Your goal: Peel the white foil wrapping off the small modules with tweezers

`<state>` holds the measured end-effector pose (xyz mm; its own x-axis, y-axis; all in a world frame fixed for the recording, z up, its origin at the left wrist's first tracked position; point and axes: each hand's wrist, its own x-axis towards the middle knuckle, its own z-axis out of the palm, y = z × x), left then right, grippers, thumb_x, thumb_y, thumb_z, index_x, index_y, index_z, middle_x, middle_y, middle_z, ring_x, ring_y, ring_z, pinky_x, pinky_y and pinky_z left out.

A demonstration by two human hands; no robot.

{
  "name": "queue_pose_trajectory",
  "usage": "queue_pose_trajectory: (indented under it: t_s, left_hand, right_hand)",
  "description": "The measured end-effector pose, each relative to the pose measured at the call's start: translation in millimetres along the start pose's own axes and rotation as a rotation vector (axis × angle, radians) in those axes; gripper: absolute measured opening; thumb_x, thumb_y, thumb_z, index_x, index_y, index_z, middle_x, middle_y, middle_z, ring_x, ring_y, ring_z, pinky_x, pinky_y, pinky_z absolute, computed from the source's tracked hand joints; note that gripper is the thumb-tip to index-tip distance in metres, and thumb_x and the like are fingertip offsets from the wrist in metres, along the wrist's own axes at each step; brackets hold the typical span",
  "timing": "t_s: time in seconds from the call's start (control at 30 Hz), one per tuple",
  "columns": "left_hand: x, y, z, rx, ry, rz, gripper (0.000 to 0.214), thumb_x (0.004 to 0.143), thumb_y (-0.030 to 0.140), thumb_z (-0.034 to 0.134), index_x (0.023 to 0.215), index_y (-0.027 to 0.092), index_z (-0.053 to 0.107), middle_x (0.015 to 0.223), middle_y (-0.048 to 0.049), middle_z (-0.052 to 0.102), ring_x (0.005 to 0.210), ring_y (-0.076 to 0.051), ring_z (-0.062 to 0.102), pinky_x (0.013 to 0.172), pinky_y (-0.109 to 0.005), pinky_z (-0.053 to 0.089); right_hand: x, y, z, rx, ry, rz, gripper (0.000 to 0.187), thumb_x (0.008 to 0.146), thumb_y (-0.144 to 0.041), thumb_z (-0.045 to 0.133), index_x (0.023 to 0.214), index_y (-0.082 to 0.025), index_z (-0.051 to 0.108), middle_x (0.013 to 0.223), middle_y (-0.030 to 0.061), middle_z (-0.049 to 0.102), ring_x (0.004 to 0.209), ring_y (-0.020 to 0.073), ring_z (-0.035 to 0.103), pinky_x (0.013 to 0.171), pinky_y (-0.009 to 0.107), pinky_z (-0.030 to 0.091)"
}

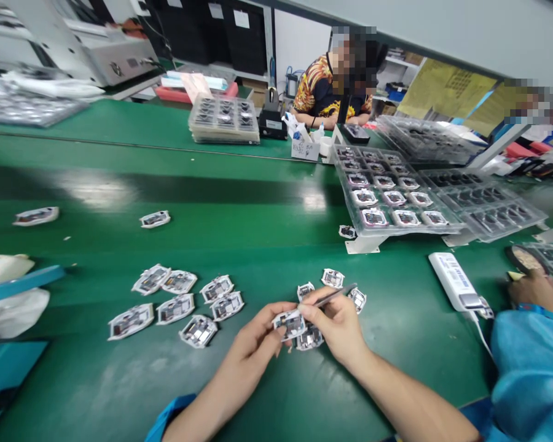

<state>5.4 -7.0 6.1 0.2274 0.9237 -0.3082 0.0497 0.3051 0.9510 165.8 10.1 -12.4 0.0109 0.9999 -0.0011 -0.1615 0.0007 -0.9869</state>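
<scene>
My left hand (252,345) is closed round the edge of a small white-framed electronic module (290,326) with a dark circuit board inside. My right hand (343,331) grips grey metal tweezers (335,294), whose far end points up to the right. Its thumb and fingertips meet the top right edge of the held module. Just beneath that module lies another module (309,339), partly covered by my hands. Beyond my right hand rest a few more, including one module (333,278) and a tilted module (357,300).
Several similar modules (175,308) lie on the green table (96,380) to the left. A clear tray (387,184) of modules stands on white brackets. A white power strip (456,282) lies right, beside a co-worker's blue sleeve (529,368). Another person (317,92) sits opposite.
</scene>
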Motion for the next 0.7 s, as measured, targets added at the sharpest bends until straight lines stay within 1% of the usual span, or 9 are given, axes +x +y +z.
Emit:
queue_pose_trajectory:
  t_s: [0.23, 0.4, 0.5, 0.7]
  left_hand:
    - [-0.3, 1.6, -0.5, -0.044, -0.019, -0.019, 0.029, 0.081, 0.037, 0.06, 0.104, 0.02, 0.065, 0.071, 0.0004, 0.061, 0.064, -0.018, 0.052, 0.063, -0.028, 0.042]
    - [-0.7, 0.7, -1.9, -0.061, -0.029, -0.019, 0.031, 0.08, 0.038, 0.06, 0.106, 0.02, 0.065, 0.076, -0.0001, 0.062, 0.064, -0.017, 0.052, 0.063, -0.027, 0.042]
    - [-0.4, -0.6, -2.8, -0.062, -0.026, -0.019, 0.031, 0.08, 0.038, 0.061, 0.105, 0.021, 0.066, 0.08, -0.0006, 0.063, 0.064, -0.016, 0.052, 0.062, -0.027, 0.042]
    - [-0.4, 3.1, -4.7, -0.084, -0.042, -0.03, 0.027, 0.083, 0.037, 0.057, 0.101, 0.019, 0.068, 0.077, -0.0005, 0.062, 0.066, -0.017, 0.052, 0.062, -0.027, 0.041]
  right_hand:
    - [-0.6, -0.1, 2.1, 0.026, -0.011, -0.049, 0.011, 0.071, -0.027, 0.079, 0.072, -0.021, 0.07, 0.071, 0.0022, 0.071, 0.068, 0.0169, 0.065, 0.064, 0.027, 0.052]
    - [-0.5, 0.0, 2.0, 0.045, -0.026, -0.079, 0.008, 0.072, -0.026, 0.078, 0.073, -0.022, 0.07, 0.072, 0.0016, 0.071, 0.069, 0.0168, 0.065, 0.065, 0.028, 0.051]
    - [-0.2, -0.1, 1.9, 0.052, -0.037, -0.102, 0.01, 0.072, -0.028, 0.079, 0.073, -0.022, 0.07, 0.072, 0.0017, 0.071, 0.071, 0.0177, 0.066, 0.067, 0.029, 0.052]
    - [0.3, -0.8, 1.0, 0.074, -0.083, -0.138, 0.01, 0.074, -0.028, 0.079, 0.074, -0.023, 0.072, 0.074, 0.0016, 0.072, 0.072, 0.0176, 0.067, 0.068, 0.029, 0.054]
